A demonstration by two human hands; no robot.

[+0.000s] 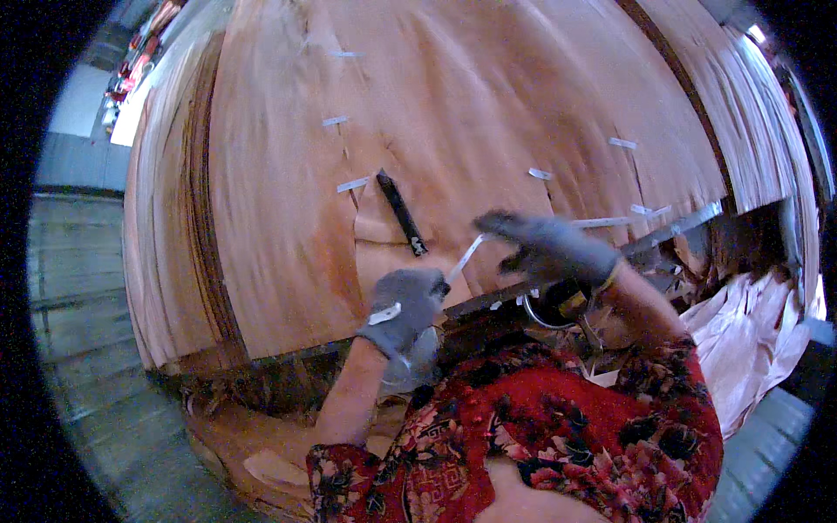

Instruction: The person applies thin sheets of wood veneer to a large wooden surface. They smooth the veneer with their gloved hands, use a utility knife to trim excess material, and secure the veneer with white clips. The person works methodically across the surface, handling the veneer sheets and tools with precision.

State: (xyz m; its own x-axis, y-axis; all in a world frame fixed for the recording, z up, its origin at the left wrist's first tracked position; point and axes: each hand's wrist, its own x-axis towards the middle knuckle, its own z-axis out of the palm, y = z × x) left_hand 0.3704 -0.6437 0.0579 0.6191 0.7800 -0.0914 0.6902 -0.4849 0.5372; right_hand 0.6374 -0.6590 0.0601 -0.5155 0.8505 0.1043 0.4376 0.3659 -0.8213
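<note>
Both my hands wear grey gloves over a reddish-brown wood veneer sheet (453, 96). Near its front edge, my left hand (405, 305) is curled closed around one end of a white tape strip (466, 260). A small white piece (384, 314) lies across that glove. The strip slants up toward my right hand (549, 248), slightly blurred, with fingers stretched and thumb apart. Its fingertips are by the strip's upper end; whether they touch it is unclear. Between and beyond my hands, a black flat tool (400, 212) with a pointed end lies on the veneer.
Several short tape pieces (353, 185) cross seams in the veneer. Layered veneer edges (202, 183) rise along the left. At the front edge, a round metal-rimmed object (551, 314) sits below my right hand. Crumpled pale sheets (745, 336) hang at the right.
</note>
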